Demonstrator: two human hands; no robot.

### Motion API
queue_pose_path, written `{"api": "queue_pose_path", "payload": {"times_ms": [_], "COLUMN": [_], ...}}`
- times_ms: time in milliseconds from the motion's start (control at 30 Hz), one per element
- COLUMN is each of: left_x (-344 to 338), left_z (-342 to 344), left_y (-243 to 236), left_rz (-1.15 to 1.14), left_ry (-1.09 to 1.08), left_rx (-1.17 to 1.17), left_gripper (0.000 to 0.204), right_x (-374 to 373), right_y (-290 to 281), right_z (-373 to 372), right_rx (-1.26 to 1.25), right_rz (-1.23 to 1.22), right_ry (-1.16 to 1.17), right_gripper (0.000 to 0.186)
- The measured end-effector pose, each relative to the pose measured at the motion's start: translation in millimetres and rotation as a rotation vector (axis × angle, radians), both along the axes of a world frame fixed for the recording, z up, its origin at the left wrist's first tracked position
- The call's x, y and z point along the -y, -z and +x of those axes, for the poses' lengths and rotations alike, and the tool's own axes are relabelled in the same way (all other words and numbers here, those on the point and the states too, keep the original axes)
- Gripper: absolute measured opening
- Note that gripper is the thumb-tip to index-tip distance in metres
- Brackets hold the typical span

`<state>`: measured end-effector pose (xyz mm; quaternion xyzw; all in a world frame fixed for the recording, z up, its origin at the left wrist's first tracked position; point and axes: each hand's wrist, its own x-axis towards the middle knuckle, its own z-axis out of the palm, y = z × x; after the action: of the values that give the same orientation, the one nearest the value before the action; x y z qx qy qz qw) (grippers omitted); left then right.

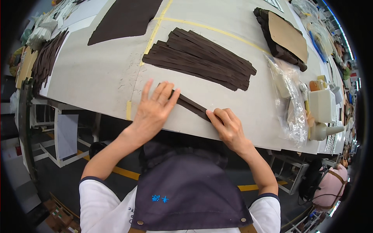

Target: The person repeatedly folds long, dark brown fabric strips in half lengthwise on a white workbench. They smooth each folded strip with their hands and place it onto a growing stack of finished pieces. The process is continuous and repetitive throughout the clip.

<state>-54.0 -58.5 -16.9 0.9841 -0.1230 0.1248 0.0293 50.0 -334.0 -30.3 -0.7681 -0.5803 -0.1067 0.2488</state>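
Observation:
A narrow dark brown strip point(191, 105), which looks like leather or fabric, lies slantwise near the table's front edge. Its right end is pinched between the thumb and curled fingers of my right hand point(230, 128). At the other end, my left hand point(154, 106) rests with its fingers stretched out and apart, covering part of the strip. Just beyond both hands, a fanned pile of similar brown strips point(202, 60) is spread on the pale table point(105, 81).
A large dark brown sheet point(124, 21) lies far left, beyond yellow tape point(157, 31). To the right are a dark bundle topped by a tan board point(288, 37), a clear plastic bag point(289, 101) and a white container point(322, 105). More strips point(48, 60) hang at the left edge.

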Motion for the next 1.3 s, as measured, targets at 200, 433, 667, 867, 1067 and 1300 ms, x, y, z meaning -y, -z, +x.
{"api": "queue_pose_path", "payload": {"times_ms": [200,433,667,867,1067,1300], "left_x": [12.5,27.7,46.0,56.9,75.5,112.9], "left_z": [-3.0,0.3,7.3,2.9,10.9,21.8], "left_y": [18.9,-13.5,-6.6,1.3,-26.2,6.7], "left_rz": [-0.044,0.158,-0.035,-0.014,0.090,-0.189], "left_ry": [0.000,0.029,0.170,0.210,0.208,0.394], "left_rx": [0.033,-0.159,-0.051,-0.065,-0.205,0.065], "left_gripper": [0.068,0.077,0.068,0.066,0.071,0.054], "right_x": [8.5,56.6,60.5,73.4,84.6,80.0], "right_y": [-1.4,-0.6,-3.4,3.5,4.7,10.2], "right_z": [-0.6,-6.1,-9.7,-13.4,-17.7,-18.5], "right_rx": [-0.003,-0.004,0.015,0.034,0.045,0.079], "right_rz": [-0.001,0.011,0.015,0.038,0.031,0.083], "right_ry": [0.014,0.050,0.064,0.105,0.137,0.161], "right_gripper": [0.053,0.051,0.051,0.050,0.051,0.045]}}
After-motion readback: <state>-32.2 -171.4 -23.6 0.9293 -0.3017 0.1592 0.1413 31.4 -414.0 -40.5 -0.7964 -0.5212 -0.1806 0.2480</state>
